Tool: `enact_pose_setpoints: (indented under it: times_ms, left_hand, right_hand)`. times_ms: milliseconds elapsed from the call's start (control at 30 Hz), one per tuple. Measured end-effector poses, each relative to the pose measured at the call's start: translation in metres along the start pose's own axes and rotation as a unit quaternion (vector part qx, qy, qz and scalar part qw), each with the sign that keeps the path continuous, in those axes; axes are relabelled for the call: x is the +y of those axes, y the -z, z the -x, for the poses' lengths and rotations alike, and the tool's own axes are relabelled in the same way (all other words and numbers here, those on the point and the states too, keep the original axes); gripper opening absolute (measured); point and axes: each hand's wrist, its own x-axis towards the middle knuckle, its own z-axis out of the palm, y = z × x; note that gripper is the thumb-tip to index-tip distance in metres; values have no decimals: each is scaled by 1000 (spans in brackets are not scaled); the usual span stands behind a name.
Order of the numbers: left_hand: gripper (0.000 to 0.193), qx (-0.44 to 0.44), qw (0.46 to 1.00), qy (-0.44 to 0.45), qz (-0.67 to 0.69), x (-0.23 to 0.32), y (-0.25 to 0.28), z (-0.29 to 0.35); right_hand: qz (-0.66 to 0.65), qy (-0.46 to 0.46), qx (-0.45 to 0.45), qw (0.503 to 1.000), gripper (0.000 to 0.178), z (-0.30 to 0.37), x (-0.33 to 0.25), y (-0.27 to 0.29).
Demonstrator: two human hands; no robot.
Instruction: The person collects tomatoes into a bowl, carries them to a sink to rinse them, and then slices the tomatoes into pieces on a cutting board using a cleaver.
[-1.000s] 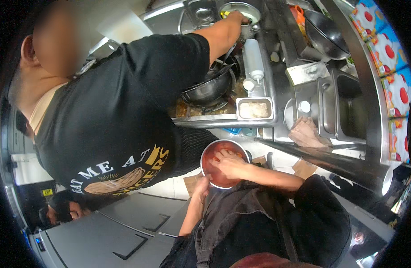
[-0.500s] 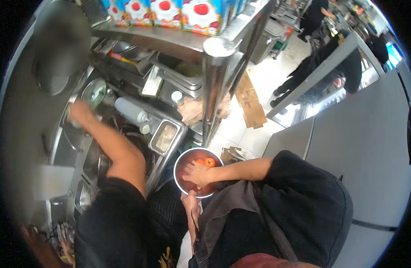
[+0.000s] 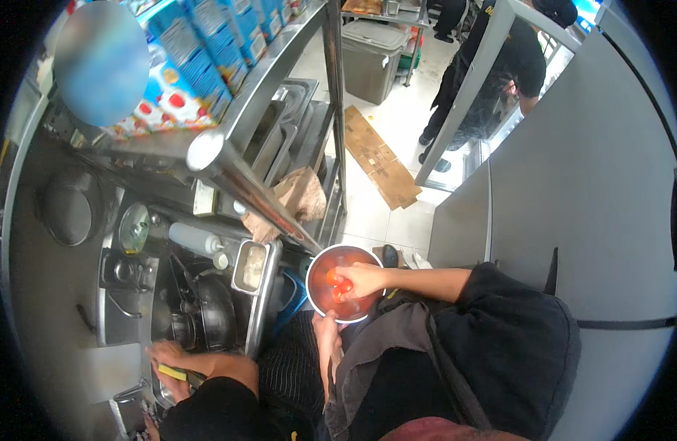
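My left hand (image 3: 327, 332) grips the near rim of a round metal bowl (image 3: 313, 263) with a white edge, held in front of my body. My right hand (image 3: 362, 280) reaches over the bowl from the right. Its fingers are closed round red-orange tomatoes (image 3: 342, 288), low in reddish liquid or against a reddish inner wall; I cannot tell which. The fingertips are partly hidden by the tomatoes.
To my left, a co-worker's hands (image 3: 173, 361) hold a yellow sponge (image 3: 173, 373) beside a sink with black pans (image 3: 215, 312). A metal shelf post (image 3: 254, 192) rises ahead. Cardboard (image 3: 376, 156) lies on the floor. A grey cabinet (image 3: 544, 169) stands at right.
My right hand was spread over the tomatoes in the bowl and is now closed round them. My view has turned rightward. The co-worker's arm has drawn back toward the sink.
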Motion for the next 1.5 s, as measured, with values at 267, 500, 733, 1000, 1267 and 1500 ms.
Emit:
enact_pose_setpoints:
  times_ms: [267,500,733,1000,1267,1500]
  left_hand:
    - [49,-51,998,-11,-31,37,-125,-37]
    - [43,-72,996,-12,-53,66,-244,-88]
    - [41,-150,987,53,-31,116,-346,-140]
    - [42,-126,992,-8,11,211,-451,-212]
    - [48,-98,990,-64,78,319,-508,-290]
    - [52,-64,993,-79,52,363,-517,-327]
  right_hand:
    - [50,79,97,991,27,15,100,67]
    - [-35,-24,164,985,14,28,162,184]
    - [-121,-60,263,955,28,33,217,280]
    - [-30,46,193,980,41,-21,234,466]
    - [-249,-62,170,952,40,-90,246,636]
    - [-386,-12,129,914,52,-105,317,712]
